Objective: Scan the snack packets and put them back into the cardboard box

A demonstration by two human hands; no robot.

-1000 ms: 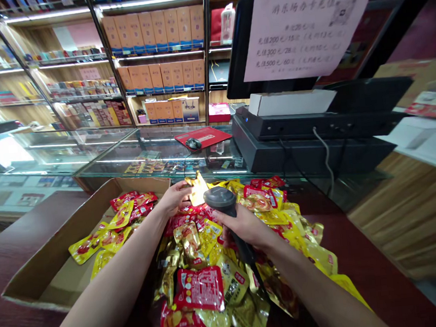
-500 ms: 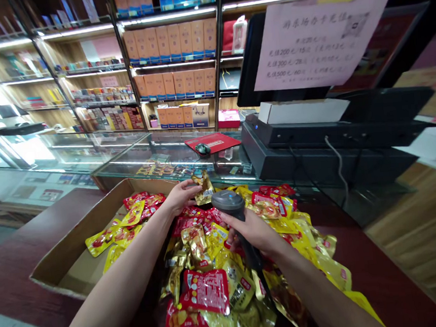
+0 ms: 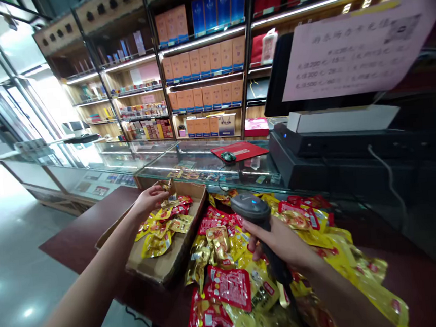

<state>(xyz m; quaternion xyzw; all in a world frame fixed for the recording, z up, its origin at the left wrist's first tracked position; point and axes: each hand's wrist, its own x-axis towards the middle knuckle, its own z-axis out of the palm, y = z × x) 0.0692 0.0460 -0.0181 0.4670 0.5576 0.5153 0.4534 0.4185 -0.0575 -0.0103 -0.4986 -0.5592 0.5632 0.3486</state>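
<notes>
Obs: right hand [image 3: 276, 242] closed around barcode scanner [image 3: 250, 207] | left hand [image 3: 150, 199] pinching gold foil sachet [image 3: 168, 187] over cardboard box [image 3: 165, 262] | handling: light, soft, slippery — take by sealed edge

Dark red counter [image 3: 77, 238] here, 1 cardboard box [image 3: 165, 259] sitting on the left, and a messy heap of snack packets [image 3: 229, 287] right beside it on the right.

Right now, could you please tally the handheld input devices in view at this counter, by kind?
Handheld barcode scanner, gripped in the right hand: 1
Computer mouse, on the red desk mat: 1
Total: 2
</notes>
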